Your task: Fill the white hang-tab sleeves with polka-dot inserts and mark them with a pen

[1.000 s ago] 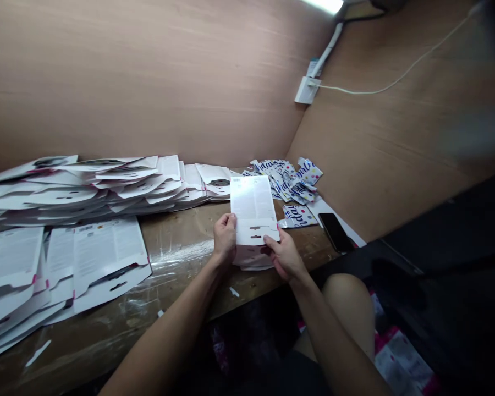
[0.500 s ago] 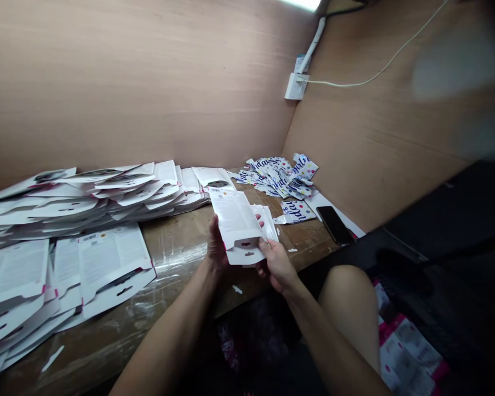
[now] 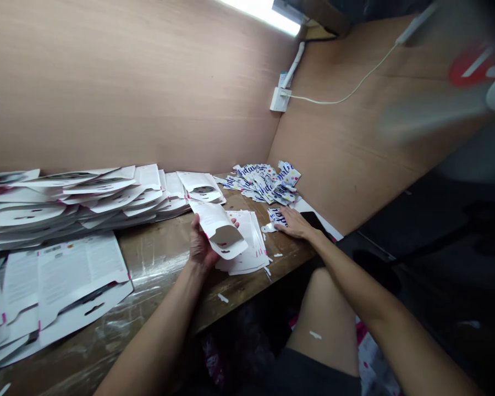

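So, two hands at work here, and one white cardboard sleeve with a gaping mouth [image 3: 220, 228] up in the left hand [image 3: 202, 245]. That hand is closed around it, thumb on the near side and fingertips showing past the far edge. The right hand [image 3: 295, 223] is pretty much open, palm down, fingers stretched over one small white packet with blue lettering [image 3: 276, 216]; can't tell if it's actually pinching it.

Counting up: one short stack of flat white sleeves [image 3: 256, 247] lies on the shiny brown tabletop [image 3: 160, 264], just beside and partly behind the held one. Two big batches of white sleeves sit to the left, a long overlapping pile along the back wall [image 3: 86, 198] and a nearer pile [image 3: 74, 269]. Both are too layered to count. There's also one heap of blue-lettered, dotted packets [image 3: 264, 181] by the corner, overlapping too much for a number.

Container-wise, the held sleeve's inside is shadowed, so I can't tell what's in it. At the back pile's right end, something dark shows in one sleeve's mouth.

Otherwise, one black phone [image 3: 311, 219] is partly covered by the right hand, and one white paper cutout [image 3: 315, 334] sits on the person's thigh [image 3: 325, 319].
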A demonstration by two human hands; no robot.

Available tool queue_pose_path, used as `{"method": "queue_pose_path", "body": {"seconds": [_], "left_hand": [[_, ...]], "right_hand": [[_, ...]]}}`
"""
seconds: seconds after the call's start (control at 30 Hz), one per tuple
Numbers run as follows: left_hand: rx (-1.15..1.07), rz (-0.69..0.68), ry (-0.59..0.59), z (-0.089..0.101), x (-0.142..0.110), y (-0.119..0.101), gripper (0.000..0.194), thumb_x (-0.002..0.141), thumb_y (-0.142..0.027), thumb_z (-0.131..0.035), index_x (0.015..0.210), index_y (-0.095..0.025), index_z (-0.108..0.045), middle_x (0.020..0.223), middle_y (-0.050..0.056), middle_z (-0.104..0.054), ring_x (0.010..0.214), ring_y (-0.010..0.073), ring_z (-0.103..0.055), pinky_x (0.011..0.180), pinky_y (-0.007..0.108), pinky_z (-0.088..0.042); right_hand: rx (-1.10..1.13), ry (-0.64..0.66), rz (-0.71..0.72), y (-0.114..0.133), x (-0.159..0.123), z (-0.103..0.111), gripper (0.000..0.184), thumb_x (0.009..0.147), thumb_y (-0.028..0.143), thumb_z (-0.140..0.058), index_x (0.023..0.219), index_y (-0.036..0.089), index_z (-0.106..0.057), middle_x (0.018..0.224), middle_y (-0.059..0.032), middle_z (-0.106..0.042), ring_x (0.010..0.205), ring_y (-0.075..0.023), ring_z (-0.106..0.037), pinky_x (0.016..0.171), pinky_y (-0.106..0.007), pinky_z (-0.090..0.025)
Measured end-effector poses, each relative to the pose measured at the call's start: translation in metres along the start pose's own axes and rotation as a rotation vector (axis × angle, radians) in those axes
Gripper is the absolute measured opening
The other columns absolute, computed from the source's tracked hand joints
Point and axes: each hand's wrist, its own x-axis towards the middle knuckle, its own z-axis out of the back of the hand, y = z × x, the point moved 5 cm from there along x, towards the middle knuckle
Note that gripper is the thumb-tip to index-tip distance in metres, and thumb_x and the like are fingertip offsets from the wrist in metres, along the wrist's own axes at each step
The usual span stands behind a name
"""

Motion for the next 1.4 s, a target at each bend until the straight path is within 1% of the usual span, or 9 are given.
{"method": "queue_pose_path", "body": {"seconds": [0.1, 0.23, 0.37, 0.47, 0.6, 0.8, 1.17, 1.27, 1.4], "left_hand": [[0.003, 0.014, 0.001, 0.000, -0.001, 0.001, 0.090, 0.084, -0.068, -0.074, 0.153, -0.015, -0.053, 0.125, 0.019, -0.076, 0.116, 0.0405, -0.074, 0.108, 0.063, -0.055], [-0.007, -0.014, -0.006, -0.003, -0.002, -0.001, 0.088, 0.085, -0.068, -0.073, 0.152, -0.015, -0.053, 0.126, 0.019, -0.076, 0.115, 0.0394, -0.075, 0.107, 0.061, -0.056], [-0.008, -0.008, -0.025, -0.007, -0.003, 0.005, 0.089, 0.084, -0.071, -0.073, 0.150, -0.014, -0.055, 0.121, 0.018, -0.077, 0.113, 0.0394, -0.075, 0.106, 0.061, -0.057], [0.039, 0.032, -0.054, -0.007, -0.004, 0.015, 0.091, 0.083, -0.076, -0.072, 0.147, -0.015, -0.057, 0.116, 0.019, -0.077, 0.108, 0.0393, -0.076, 0.101, 0.064, -0.058], [0.107, 0.017, -0.110, -0.007, -0.007, 0.027, 0.084, 0.083, -0.076, -0.071, 0.140, -0.016, -0.061, 0.110, 0.018, -0.077, 0.100, 0.0358, -0.077, 0.097, 0.062, -0.061], [0.189, -0.003, -0.114, -0.012, -0.016, 0.034, 0.068, 0.084, -0.071, -0.072, 0.115, -0.010, -0.071, 0.096, 0.015, -0.078, 0.084, 0.0303, -0.077, 0.093, 0.053, -0.064], [0.184, -0.009, -0.175, -0.004, -0.013, 0.029, 0.072, 0.080, -0.071, -0.072, 0.116, -0.008, -0.072, 0.094, 0.014, -0.079, 0.077, 0.0278, -0.077, 0.083, 0.049, -0.067], [0.112, -0.011, -0.171, -0.005, -0.012, 0.026, 0.074, 0.081, -0.073, -0.069, 0.119, -0.010, -0.070, 0.092, 0.013, -0.078, 0.079, 0.0290, -0.077, 0.086, 0.051, -0.066], [-0.020, 0.032, -0.136, -0.009, -0.014, 0.021, 0.078, 0.088, -0.077, -0.057, 0.126, -0.009, -0.066, 0.103, 0.017, -0.079, 0.090, 0.0317, -0.078, 0.092, 0.060, -0.064]], "right_hand": [[-0.090, 0.081, 0.082, 0.004, -0.028, -0.006, 0.083, 0.097, 0.069, -0.055, 0.158, 0.012, -0.050, 0.169, -0.0225, -0.039, 0.155, -0.0381, -0.036, 0.126, -0.050, -0.026], [-0.218, 0.062, 0.263, 0.031, -0.117, -0.021, 0.094, 0.081, 0.068, -0.076, 0.158, 0.020, -0.051, 0.168, -0.0232, -0.041, 0.146, -0.0433, -0.043, 0.119, -0.059, -0.032], [-0.210, -0.206, 0.269, 0.046, -0.196, -0.021, 0.053, 0.086, 0.017, -0.066, 0.139, 0.019, -0.068, 0.142, -0.0181, -0.067, 0.124, -0.0335, -0.062, 0.106, -0.047, -0.046], [0.077, -0.495, 0.214, 0.067, -0.217, 0.006, 0.043, 0.094, 0.010, -0.052, 0.131, 0.020, -0.070, 0.120, -0.0121, -0.076, 0.110, -0.0281, -0.068, 0.098, -0.041, -0.053], [0.191, -0.483, 0.217, 0.141, -0.200, 0.036, 0.042, 0.101, 0.015, -0.049, 0.140, 0.021, -0.066, 0.120, -0.0138, -0.075, 0.110, -0.0285, -0.068, 0.097, -0.040, -0.057], [-0.139, -0.174, 0.051, 0.226, -0.152, 0.025, 0.055, 0.091, 0.003, -0.052, 0.143, 0.012, -0.065, 0.098, -0.0226, -0.077, 0.089, -0.0326, -0.072, 0.066, -0.036, -0.057], [-0.167, -0.059, 0.079, 0.282, -0.120, 0.036, 0.036, 0.094, 0.002, -0.051, 0.121, 0.003, -0.074, 0.095, -0.0293, -0.076, 0.083, -0.0382, -0.077, 0.066, -0.043, -0.058], [-0.129, -0.151, 0.109, 0.285, -0.123, 0.041, 0.041, 0.097, 0.003, -0.045, 0.128, 0.007, -0.072, 0.105, -0.0276, -0.077, 0.091, -0.0360, -0.077, 0.069, -0.042, -0.062], [0.026, -0.368, 0.298, 0.288, -0.134, 0.026, 0.056, 0.098, 0.001, -0.042, 0.149, 0.010, -0.061, 0.136, -0.0232, -0.071, 0.127, -0.0322, -0.069, 0.105, -0.043, -0.058]]}}
